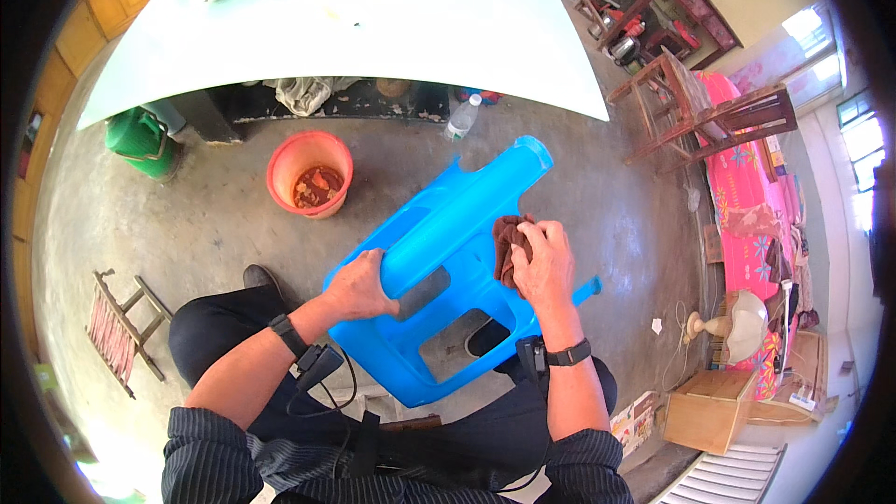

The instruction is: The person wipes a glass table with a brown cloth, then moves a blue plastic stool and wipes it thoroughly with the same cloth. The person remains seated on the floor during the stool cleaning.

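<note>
A blue plastic stool (pixel 448 224) lies tilted on its side over my lap, its legs pointing away and to the right. My left hand (pixel 360 285) grips the stool's near left edge, thumb across a leg. In my right hand (pixel 542 262) is a bunched brown cloth (pixel 507 248), pressed against the stool's right side. Part of the cloth is hidden under the fingers. Both wrists wear dark bands with small devices and cables.
An orange-red plastic bucket (pixel 281 175) with murky contents stands beyond the stool, near a clear bottle (pixel 463 117). A pale-topped table (pixel 420 28) spans the far side. A folding stool (pixel 115 336), green container (pixel 143 143), wooden chair (pixel 689 108) and wooden box (pixel 708 409) stand around.
</note>
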`<action>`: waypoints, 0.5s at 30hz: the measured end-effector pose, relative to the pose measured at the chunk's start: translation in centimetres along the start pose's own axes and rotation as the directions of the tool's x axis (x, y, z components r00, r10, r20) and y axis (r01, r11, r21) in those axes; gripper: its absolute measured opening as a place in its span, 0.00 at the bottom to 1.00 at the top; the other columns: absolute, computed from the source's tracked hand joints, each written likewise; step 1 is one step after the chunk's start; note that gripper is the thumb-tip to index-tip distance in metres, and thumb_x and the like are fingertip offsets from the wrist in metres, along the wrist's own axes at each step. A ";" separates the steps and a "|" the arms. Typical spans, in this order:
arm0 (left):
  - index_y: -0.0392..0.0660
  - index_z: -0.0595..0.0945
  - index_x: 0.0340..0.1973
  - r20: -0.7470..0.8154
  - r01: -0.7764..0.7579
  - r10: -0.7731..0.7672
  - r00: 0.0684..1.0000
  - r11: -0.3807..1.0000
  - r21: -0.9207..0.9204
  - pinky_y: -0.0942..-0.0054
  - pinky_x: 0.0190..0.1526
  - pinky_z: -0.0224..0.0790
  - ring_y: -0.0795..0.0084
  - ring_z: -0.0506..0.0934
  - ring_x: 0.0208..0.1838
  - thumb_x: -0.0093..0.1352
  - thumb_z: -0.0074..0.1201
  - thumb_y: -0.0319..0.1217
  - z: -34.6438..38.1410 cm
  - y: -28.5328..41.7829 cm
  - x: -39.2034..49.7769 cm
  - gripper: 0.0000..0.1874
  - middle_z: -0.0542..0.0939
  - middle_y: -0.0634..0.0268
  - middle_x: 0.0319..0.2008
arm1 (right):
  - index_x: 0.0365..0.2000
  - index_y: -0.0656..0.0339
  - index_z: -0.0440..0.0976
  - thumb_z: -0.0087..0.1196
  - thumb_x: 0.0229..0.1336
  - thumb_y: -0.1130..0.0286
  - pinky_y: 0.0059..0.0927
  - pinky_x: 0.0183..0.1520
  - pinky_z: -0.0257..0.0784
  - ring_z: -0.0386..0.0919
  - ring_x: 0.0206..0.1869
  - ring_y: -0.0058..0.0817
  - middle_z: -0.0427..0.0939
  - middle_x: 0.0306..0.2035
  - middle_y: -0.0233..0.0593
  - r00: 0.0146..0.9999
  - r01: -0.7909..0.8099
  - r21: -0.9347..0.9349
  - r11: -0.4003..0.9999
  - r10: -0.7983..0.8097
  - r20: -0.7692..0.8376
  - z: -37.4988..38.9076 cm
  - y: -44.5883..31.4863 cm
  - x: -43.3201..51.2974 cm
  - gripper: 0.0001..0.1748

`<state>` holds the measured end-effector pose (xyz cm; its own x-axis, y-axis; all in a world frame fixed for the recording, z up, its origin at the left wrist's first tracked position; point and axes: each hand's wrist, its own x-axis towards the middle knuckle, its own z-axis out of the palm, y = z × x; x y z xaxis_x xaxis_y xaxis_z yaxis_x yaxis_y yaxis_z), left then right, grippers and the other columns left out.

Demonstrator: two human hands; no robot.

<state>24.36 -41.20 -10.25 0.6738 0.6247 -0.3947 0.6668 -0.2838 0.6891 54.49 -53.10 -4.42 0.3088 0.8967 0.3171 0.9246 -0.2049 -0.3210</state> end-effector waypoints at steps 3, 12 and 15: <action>0.29 0.71 0.66 -0.004 0.004 -0.004 1.000 1.000 0.019 0.53 0.63 0.76 0.42 0.80 0.61 0.54 0.74 0.46 0.0 -0.1 0.1 0.50 0.79 0.37 0.58 | 0.49 0.57 0.83 0.68 0.58 0.71 0.51 0.56 0.78 0.79 0.55 0.50 0.77 0.50 0.44 1.000 -0.017 0.006 1.000 0.017 0.026 -0.1 -0.4 0.1 0.17; 0.29 0.71 0.65 -0.048 -0.038 0.040 0.998 0.998 0.046 0.52 0.61 0.77 0.42 0.81 0.59 0.54 0.75 0.47 0.5 -1.1 0.8 0.50 0.79 0.38 0.55 | 0.49 0.56 0.83 0.70 0.56 0.72 0.49 0.56 0.78 0.79 0.55 0.50 0.77 0.50 0.43 0.999 -0.024 0.004 1.000 0.024 0.036 -0.1 -0.3 0.0 0.19; 0.28 0.73 0.62 -0.042 -0.037 0.039 0.998 0.998 0.045 0.53 0.60 0.78 0.42 0.81 0.58 0.53 0.75 0.46 0.3 -1.1 0.8 0.48 0.80 0.38 0.54 | 0.50 0.56 0.83 0.70 0.57 0.70 0.50 0.55 0.79 0.79 0.56 0.48 0.77 0.50 0.43 0.998 -0.032 -0.002 0.999 0.032 0.063 -0.3 -0.1 -0.1 0.19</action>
<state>24.28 -40.65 -11.49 0.6850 0.6435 -0.3416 0.6552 -0.3390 0.6752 54.41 -53.24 -4.14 0.3239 0.9124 0.2501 0.9146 -0.2344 -0.3294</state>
